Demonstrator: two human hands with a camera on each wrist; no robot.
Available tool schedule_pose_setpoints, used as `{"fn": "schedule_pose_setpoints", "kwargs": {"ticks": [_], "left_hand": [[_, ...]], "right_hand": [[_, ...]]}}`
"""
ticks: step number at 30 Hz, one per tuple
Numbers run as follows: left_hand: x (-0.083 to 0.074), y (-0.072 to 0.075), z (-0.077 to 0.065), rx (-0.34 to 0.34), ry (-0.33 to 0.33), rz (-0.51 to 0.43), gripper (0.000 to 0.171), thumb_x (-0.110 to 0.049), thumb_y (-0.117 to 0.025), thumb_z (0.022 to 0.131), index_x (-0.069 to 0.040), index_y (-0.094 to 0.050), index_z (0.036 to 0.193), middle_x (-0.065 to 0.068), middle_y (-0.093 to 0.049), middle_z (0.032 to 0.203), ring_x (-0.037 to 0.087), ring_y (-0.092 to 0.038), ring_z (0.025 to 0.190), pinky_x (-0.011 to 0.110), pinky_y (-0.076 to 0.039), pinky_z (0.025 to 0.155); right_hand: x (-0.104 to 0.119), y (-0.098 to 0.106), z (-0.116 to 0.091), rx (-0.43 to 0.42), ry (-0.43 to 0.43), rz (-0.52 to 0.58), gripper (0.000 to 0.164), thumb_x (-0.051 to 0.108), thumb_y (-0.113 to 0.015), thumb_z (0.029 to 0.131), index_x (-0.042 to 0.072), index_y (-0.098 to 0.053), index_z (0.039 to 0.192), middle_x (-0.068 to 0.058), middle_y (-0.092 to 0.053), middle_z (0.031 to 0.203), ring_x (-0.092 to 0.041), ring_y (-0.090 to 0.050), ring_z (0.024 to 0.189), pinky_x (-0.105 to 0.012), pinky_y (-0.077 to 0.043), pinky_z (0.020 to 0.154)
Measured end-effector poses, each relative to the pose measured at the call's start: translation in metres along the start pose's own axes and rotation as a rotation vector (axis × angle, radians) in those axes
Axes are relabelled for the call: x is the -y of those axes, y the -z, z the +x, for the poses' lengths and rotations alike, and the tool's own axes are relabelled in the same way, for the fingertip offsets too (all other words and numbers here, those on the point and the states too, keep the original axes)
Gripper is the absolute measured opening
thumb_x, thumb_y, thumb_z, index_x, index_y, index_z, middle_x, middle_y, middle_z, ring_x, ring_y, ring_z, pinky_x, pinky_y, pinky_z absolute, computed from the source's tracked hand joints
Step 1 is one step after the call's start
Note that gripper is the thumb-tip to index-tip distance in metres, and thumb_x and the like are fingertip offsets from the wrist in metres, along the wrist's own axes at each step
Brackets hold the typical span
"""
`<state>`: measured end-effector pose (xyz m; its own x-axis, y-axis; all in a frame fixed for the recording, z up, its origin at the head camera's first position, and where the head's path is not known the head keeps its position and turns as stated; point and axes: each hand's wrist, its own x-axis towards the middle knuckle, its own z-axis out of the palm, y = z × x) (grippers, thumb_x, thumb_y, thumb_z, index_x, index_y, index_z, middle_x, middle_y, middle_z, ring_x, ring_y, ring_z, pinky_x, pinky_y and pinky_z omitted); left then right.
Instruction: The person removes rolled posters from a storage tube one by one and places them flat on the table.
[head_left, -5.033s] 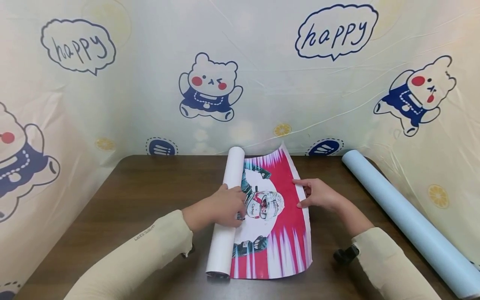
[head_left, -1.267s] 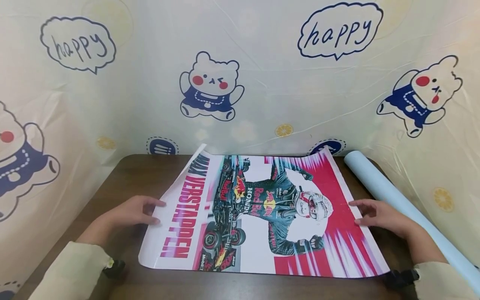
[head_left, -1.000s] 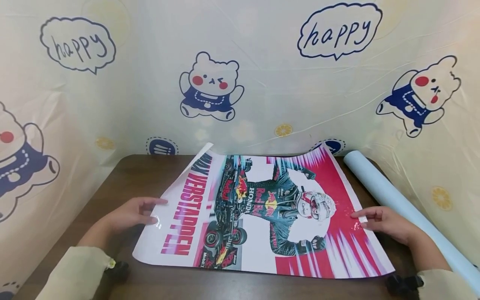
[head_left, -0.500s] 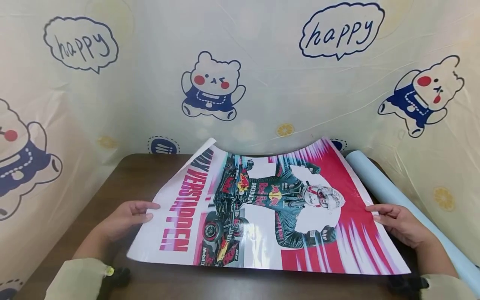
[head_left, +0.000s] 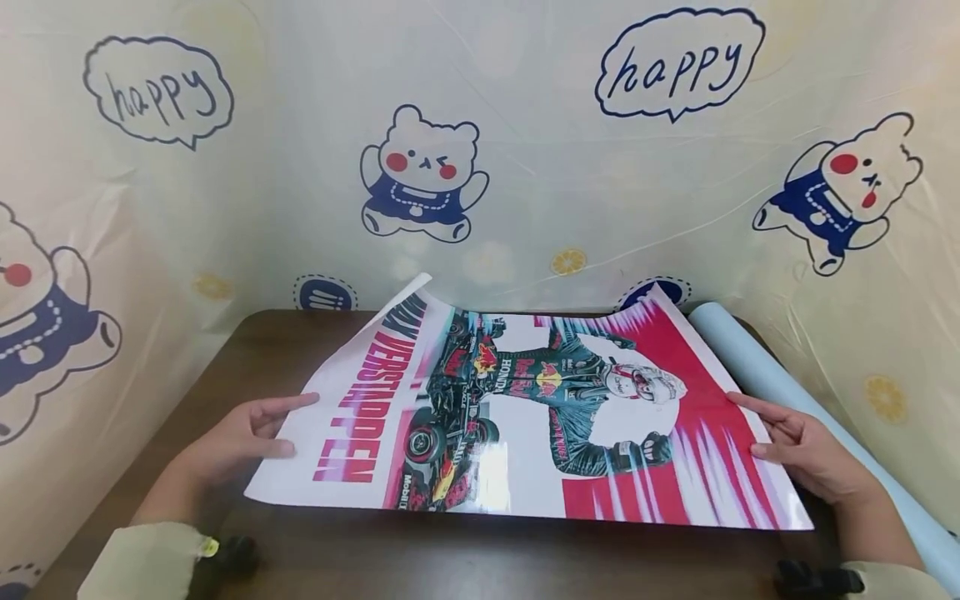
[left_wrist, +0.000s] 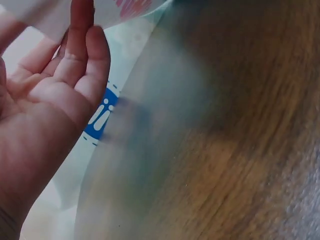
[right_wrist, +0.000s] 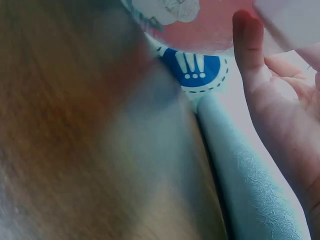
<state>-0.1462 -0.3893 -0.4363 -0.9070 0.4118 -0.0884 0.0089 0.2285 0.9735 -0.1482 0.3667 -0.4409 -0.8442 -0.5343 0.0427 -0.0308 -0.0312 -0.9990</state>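
A large glossy poster [head_left: 525, 400] with a racing driver, a car and red lettering is spread out over the table in the head view, its far corners curling up. Its near edge stands off the tabletop. My left hand [head_left: 243, 433] pinches the poster's white left edge; in the left wrist view, several fingers of the left hand [left_wrist: 65, 75] reach up beneath the sheet. At the opposite edge, my right hand [head_left: 810, 450] pinches the red and white border. The right wrist view shows the right hand [right_wrist: 280, 95] below the poster [right_wrist: 212, 25].
A light blue roll [head_left: 840, 442] lies along the right side of the brown table [head_left: 480, 558], close by the right forearm. A patterned cloth [head_left: 540, 183] with bears hangs behind and at both sides.
The poster, partly rolled at first with the left hand on the roll, has been opened out sideways. Lately both hands have spread farther apart, and the near edge has risen off the table.
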Motion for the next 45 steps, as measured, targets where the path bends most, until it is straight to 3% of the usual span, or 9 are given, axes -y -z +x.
{"fn": "schedule_pose_setpoints", "kwargs": {"ticks": [3,6,12,16,19,23,25,38,45], "left_hand": [[0.003,0.002,0.000,0.049,-0.064,-0.025,0.058,0.002,-0.059,0.094,-0.019,-0.046,0.147,0.000,-0.065,0.126,0.036,-0.065,0.106,0.048,-0.053,0.083],[0.004,0.002,0.002,-0.005,-0.071,0.019,0.053,0.000,-0.061,0.094,-0.014,-0.049,0.144,0.001,-0.068,0.122,0.033,-0.066,0.104,0.042,-0.054,0.084],[-0.002,-0.002,0.005,-0.162,0.046,0.213,0.047,-0.024,-0.070,0.092,-0.003,-0.059,0.133,0.006,-0.071,0.112,0.025,-0.069,0.098,0.036,-0.053,0.087],[-0.007,-0.004,0.008,-0.169,0.085,0.293,0.043,-0.033,-0.067,0.093,0.000,-0.067,0.121,0.009,-0.073,0.104,0.026,-0.069,0.092,0.040,-0.051,0.085],[-0.010,-0.005,0.009,-0.127,0.093,0.290,0.040,-0.032,-0.062,0.096,0.002,-0.067,0.117,0.011,-0.073,0.099,0.029,-0.069,0.087,0.040,-0.052,0.081],[-0.010,-0.006,0.011,-0.084,0.118,0.243,0.042,-0.033,-0.056,0.099,0.004,-0.064,0.119,0.014,-0.072,0.097,0.034,-0.069,0.083,0.040,-0.055,0.075],[-0.009,-0.008,0.013,-0.087,0.142,0.234,0.043,-0.035,-0.056,0.099,0.003,-0.063,0.118,0.014,-0.071,0.097,0.034,-0.069,0.082,0.041,-0.055,0.073],[-0.005,-0.023,0.022,-0.168,0.208,0.435,0.041,-0.040,-0.064,0.093,-0.002,-0.072,0.105,0.007,-0.070,0.088,0.024,-0.065,0.076,0.036,-0.052,0.071],[-0.006,-0.006,0.009,-0.128,0.174,0.535,0.042,-0.035,-0.072,0.087,-0.003,-0.071,0.115,0.008,-0.070,0.101,0.025,-0.062,0.091,0.044,-0.053,0.080]], "right_hand": [[0.002,-0.001,-0.001,-0.011,0.048,-0.001,0.059,-0.010,-0.038,0.099,0.023,-0.044,0.148,0.000,-0.064,0.128,-0.016,-0.065,0.107,-0.036,-0.055,0.084],[0.003,-0.005,0.000,-0.125,0.046,-0.097,0.054,-0.008,-0.043,0.099,0.025,-0.056,0.139,0.001,-0.069,0.118,-0.016,-0.068,0.099,-0.034,-0.057,0.080],[0.006,-0.010,0.003,-0.350,-0.002,-0.322,0.039,0.004,-0.052,0.100,0.033,-0.071,0.117,0.002,-0.074,0.096,-0.016,-0.070,0.079,-0.028,-0.057,0.067],[0.005,-0.011,0.004,-0.462,-0.045,-0.469,0.034,0.011,-0.057,0.099,0.042,-0.071,0.101,0.003,-0.073,0.082,-0.015,-0.068,0.068,-0.026,-0.055,0.060],[0.003,-0.012,0.006,-0.508,-0.081,-0.535,0.023,0.015,-0.057,0.100,0.029,-0.074,0.099,0.005,-0.072,0.077,-0.016,-0.067,0.063,-0.026,-0.054,0.058],[0.000,-0.016,0.009,-0.491,-0.102,-0.612,0.030,0.018,-0.055,0.101,-0.009,-0.066,0.110,0.004,-0.072,0.077,-0.017,-0.067,0.063,-0.026,-0.054,0.059],[-0.001,-0.019,0.012,-0.459,-0.102,-0.647,0.037,0.017,-0.054,0.101,-0.017,-0.059,0.115,0.001,-0.072,0.079,-0.018,-0.067,0.064,-0.027,-0.054,0.060],[-0.001,-0.026,0.028,-0.325,-0.146,-0.801,0.040,0.016,-0.061,0.097,-0.013,-0.058,0.124,-0.010,-0.071,0.084,-0.015,-0.061,0.062,-0.028,-0.052,0.053],[0.003,-0.020,0.026,-0.266,-0.198,-0.781,0.048,0.019,-0.068,0.092,-0.007,-0.057,0.131,-0.010,-0.068,0.085,-0.015,-0.060,0.071,-0.029,-0.054,0.061]]}}
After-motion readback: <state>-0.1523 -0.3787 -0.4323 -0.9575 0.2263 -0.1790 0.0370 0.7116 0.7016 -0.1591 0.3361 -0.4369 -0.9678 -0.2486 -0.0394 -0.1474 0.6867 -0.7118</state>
